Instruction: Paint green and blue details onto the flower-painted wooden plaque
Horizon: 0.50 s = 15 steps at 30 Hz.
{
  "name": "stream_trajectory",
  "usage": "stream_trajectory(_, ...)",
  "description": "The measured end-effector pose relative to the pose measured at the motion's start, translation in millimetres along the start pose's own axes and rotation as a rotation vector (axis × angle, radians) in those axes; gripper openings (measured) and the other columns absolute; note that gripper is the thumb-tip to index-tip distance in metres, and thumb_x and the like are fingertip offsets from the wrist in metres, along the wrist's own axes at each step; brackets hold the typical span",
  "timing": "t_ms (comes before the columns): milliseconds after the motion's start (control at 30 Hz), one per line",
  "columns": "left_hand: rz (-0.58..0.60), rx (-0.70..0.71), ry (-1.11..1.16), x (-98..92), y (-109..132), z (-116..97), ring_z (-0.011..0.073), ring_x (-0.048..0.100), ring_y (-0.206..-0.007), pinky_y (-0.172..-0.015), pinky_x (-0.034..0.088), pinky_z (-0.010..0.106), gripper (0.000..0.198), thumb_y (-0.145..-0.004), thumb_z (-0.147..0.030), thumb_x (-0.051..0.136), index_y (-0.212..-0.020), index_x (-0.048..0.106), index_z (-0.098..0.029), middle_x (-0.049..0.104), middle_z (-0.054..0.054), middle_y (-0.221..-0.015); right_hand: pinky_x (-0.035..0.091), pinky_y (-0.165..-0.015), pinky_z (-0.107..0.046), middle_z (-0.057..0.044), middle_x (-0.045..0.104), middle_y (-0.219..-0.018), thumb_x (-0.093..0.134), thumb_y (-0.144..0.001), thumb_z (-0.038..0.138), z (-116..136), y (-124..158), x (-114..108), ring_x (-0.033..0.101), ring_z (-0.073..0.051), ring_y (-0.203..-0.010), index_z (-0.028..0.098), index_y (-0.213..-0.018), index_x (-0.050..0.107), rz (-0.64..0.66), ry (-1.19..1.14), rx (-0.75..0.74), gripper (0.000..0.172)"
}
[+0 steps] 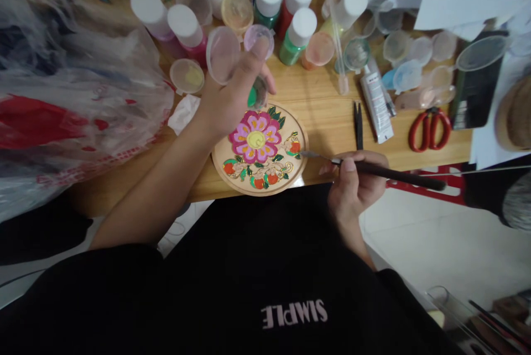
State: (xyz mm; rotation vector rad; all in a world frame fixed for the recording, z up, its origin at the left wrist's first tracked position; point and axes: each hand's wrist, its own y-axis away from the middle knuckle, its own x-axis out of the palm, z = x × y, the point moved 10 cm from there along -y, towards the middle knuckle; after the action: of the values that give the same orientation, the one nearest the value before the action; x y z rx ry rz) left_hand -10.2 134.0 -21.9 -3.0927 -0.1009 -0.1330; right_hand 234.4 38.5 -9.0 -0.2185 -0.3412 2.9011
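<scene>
A round wooden disc (232, 162) lies at the table's near edge, painted with a pink flower, green leaves and orange fruits. My left hand (232, 98) is closed around a small clear cup of green paint (258, 94), held just above the disc's far rim. My right hand (354, 181) pinches a thin dark paintbrush (398, 175); its tip touches the disc's right edge beside an orange fruit.
Several white-capped paint bottles (299, 34) and small lidded paint cups (187, 76) crowd the back of the wooden table (327, 117). Black tweezers (358, 125), a white tube (376, 105) and red scissors (429, 129) lie right. A plastic bag (70, 89) fills the left.
</scene>
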Motion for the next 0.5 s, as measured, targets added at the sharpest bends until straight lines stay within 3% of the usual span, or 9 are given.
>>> stream_trajectory(500, 0.001, -0.012, 0.020, 0.2, 0.5, 2.6, 0.0098, 0.052, -0.044, -0.047, 0.037, 0.027, 0.074, -0.078, -0.090, 0.054, -0.056, 0.067, -0.021, 0.056, 0.000, -0.049, 0.051, -0.049, -0.027, 0.005, 0.059, -0.075, 0.067, -0.097, 0.031, 8.1, -0.5, 1.8, 0.057, -0.010, -0.051, 0.028, -0.097, 0.061, 0.022, 0.054, -0.061, 0.007)
